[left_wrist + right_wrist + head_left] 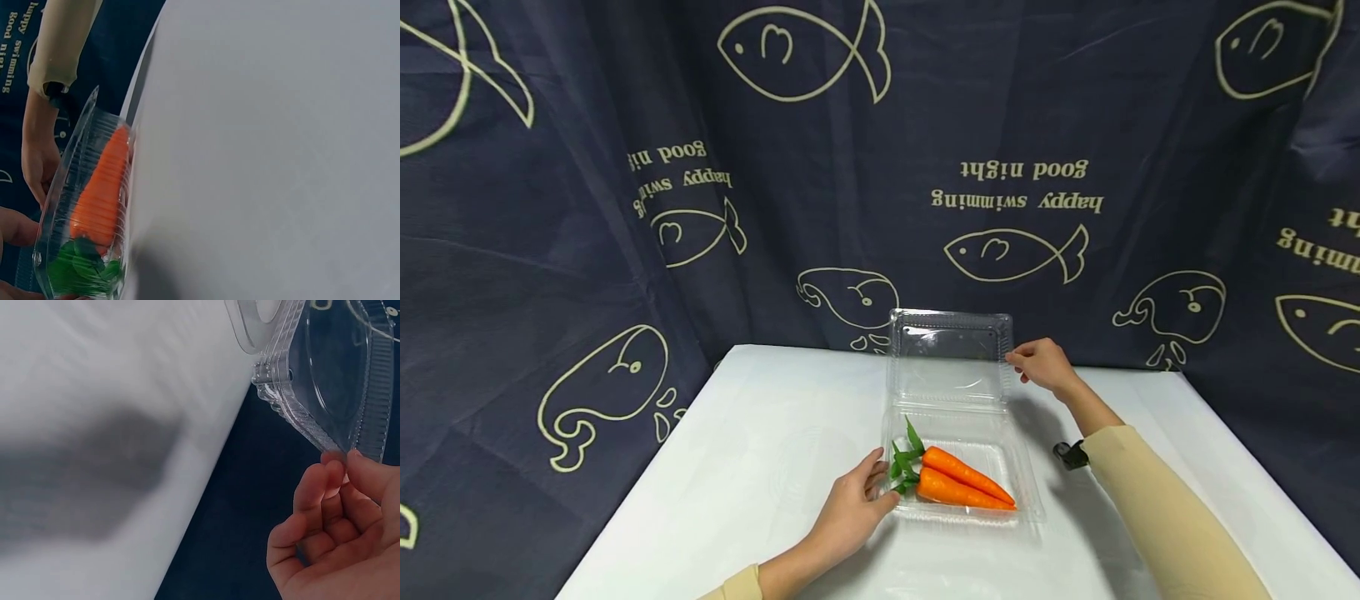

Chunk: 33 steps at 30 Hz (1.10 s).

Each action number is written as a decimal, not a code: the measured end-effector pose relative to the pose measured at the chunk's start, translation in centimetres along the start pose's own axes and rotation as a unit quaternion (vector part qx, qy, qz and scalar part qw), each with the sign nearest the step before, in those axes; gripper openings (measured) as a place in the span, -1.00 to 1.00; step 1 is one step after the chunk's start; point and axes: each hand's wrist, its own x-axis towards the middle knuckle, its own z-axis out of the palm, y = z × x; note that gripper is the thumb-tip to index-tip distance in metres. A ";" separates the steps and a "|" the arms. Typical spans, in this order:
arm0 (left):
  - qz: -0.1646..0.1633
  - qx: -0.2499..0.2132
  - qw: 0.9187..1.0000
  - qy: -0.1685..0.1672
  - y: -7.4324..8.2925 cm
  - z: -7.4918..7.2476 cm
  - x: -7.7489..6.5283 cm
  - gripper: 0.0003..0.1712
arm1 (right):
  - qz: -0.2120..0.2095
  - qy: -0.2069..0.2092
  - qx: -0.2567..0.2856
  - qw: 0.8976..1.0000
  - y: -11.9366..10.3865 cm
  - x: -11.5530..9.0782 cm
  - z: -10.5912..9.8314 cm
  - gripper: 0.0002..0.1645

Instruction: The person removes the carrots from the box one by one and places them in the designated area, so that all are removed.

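Observation:
Two orange carrots [962, 487] with green leaves lie side by side in the base of a clear plastic clamshell box [1030, 492]. Its lid [951, 367] stands raised at the back, hinged to the base. My left hand [850, 504] holds the base at its left side, thumb near the front corner and fingers farther back along the rim. Between thumb and fingertips, my right hand [1043, 365] pinches the right edge of the lid. In the left wrist view, a carrot [100, 194] shows through the ribbed clear wall; the right wrist view shows the pinched lid edge up close.
The box sits on a white table [790, 433]. A dark blue curtain [850, 167] with fish and whale drawings hangs behind and at the sides. Under my right forearm shows a small black object [1070, 455] by the sleeve cuff.

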 end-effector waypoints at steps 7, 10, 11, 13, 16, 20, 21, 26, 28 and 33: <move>0.000 0.002 1.000 0.000 0.1 0.0 0.0 -0.20 | 0.001 0.002 0.003 1.000 0.4 0.3 0.1 -0.61; 0.004 0.008 1.000 0.001 0.2 0.0 0.0 -0.21 | 0.006 0.001 0.003 1.000 0.6 0.5 0.2 -0.60; 0.005 0.011 1.000 0.001 0.2 0.0 0.0 -0.21 | 0.007 0.000 0.004 1.000 0.7 0.5 0.3 -0.59; 0.006 0.016 1.000 0.002 0.3 0.0 0.0 -0.21 | 0.011 -0.001 0.006 1.000 0.8 0.6 0.4 -0.59; 0.005 0.021 1.000 0.003 0.3 0.0 -0.2 -0.20 | 0.014 -0.002 0.012 1.000 0.9 0.7 0.7 -0.60; 0.006 0.022 1.000 0.005 0.4 0.0 -0.3 -0.20 | 0.026 -0.008 0.017 0.999 1.2 0.9 1.0 -0.60; 0.007 0.022 1.000 0.005 0.4 0.0 -0.3 -0.20 | 0.029 -0.012 0.018 0.999 1.2 0.9 1.1 -0.60; 0.008 0.022 1.000 0.006 0.4 0.0 -0.4 -0.20 | 0.041 -0.022 0.024 0.999 1.4 0.8 1.3 -0.60; 0.008 0.021 1.000 0.005 0.4 0.0 -0.5 -0.20 | 0.042 -0.023 0.024 0.999 1.4 0.8 1.4 -0.59; 0.009 0.022 1.000 0.002 0.4 0.0 -0.5 -0.20 | 0.051 -0.034 0.022 0.998 1.7 1.1 1.4 -0.57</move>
